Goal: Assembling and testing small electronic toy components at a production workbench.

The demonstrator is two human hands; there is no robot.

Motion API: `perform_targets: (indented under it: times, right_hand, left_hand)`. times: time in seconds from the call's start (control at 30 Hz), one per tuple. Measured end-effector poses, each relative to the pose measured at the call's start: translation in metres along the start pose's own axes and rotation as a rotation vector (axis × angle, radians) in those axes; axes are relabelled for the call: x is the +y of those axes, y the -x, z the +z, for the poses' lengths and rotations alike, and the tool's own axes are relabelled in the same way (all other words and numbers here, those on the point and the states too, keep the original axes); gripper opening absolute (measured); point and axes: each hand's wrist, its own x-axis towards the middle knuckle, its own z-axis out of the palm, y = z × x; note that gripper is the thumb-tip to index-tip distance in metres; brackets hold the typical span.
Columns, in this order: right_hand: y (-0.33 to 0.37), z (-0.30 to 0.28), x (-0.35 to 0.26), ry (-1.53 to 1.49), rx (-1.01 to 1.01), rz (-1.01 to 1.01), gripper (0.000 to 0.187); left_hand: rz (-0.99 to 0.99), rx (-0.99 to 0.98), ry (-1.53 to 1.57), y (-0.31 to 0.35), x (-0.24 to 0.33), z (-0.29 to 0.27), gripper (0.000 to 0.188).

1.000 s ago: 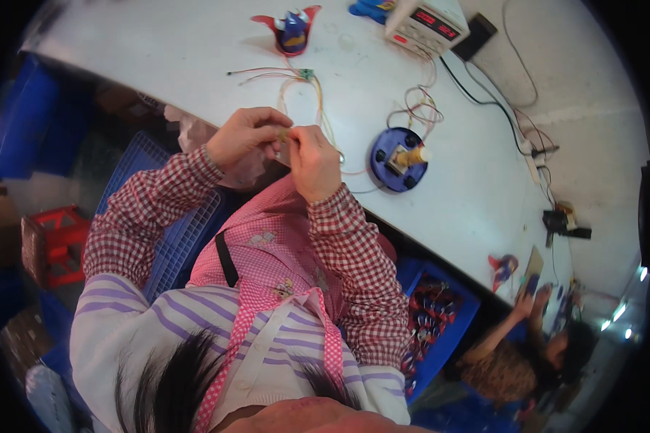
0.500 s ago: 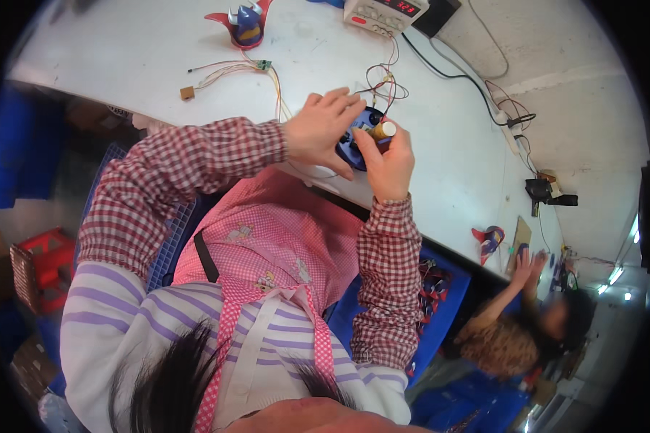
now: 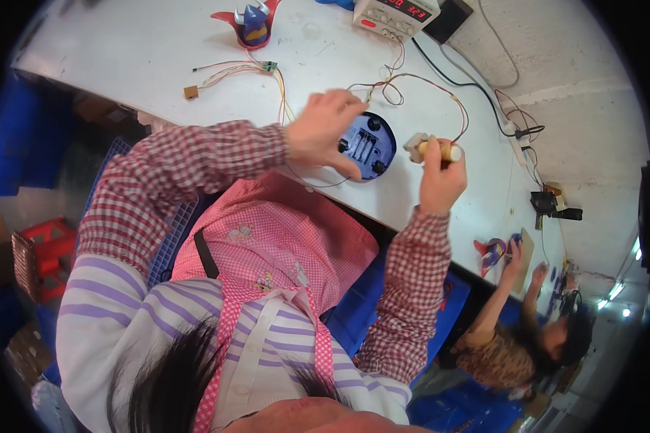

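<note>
A round dark-blue plastic base (image 3: 369, 146), with black round feet and a slotted compartment in its middle, lies on the white table. My left hand (image 3: 323, 136) grips it by its left edge, thumb at the near side and fingers at the far side. To the right of the base, my right hand (image 3: 442, 177) is closed round a yellowish cylinder (image 3: 451, 152) with a pale grey block at its left end. Thin red and black wires (image 3: 464, 108) run to the cylinder. A gap of table separates it from the base.
A power supply (image 3: 395, 16) with a lit red display stands at the back. Left of it are a horned blue-and-red figure (image 3: 254, 25) and a small green circuit board (image 3: 269, 66) with loose wires. A co-worker (image 3: 498, 346) sits at right beside another figure (image 3: 491, 252).
My right hand has moved right, lifting the yellowish cylinder away from the base and uncovering its compartment. My left hand stays at the base. The co-worker's hands have moved apart.
</note>
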Motion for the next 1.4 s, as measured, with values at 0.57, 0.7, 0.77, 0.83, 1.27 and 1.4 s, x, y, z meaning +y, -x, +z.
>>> perform_targets:
  times: [0.57, 0.7, 0.77, 0.83, 1.27, 1.4]
  right_hand:
    - [-0.005, 0.083, -0.066, 0.084, -0.491, -0.263, 0.029]
    - [-0.011, 0.187, -0.077, 0.223, -0.671, -0.211, 0.036]
    - [-0.013, 0.219, -0.075, 0.283, -0.667, -0.275, 0.034]
    - [-0.012, 0.234, -0.072, 0.342, -0.678, -0.307, 0.031]
    - [-0.023, 0.145, -0.076, -0.276, -0.722, 0.302, 0.029]
    - [-0.006, 0.078, -0.064, -0.299, -0.629, 0.370, 0.024]
  left_hand:
    - [-0.726, -0.061, -0.514, 0.020, -0.166, -0.142, 0.090]
    - [-0.795, 0.139, -0.358, 0.010, -0.171, -0.132, 0.098]
    - [-0.795, 0.149, -0.380, 0.009, -0.173, -0.129, 0.099]
    - [-0.804, 0.127, -0.347, 0.007, -0.173, -0.124, 0.090]
    - [-0.652, -0.046, 0.832, -0.002, -0.102, -0.137, 0.050]
    - [-0.519, -0.269, 0.987, -0.005, -0.062, -0.105, 0.050]
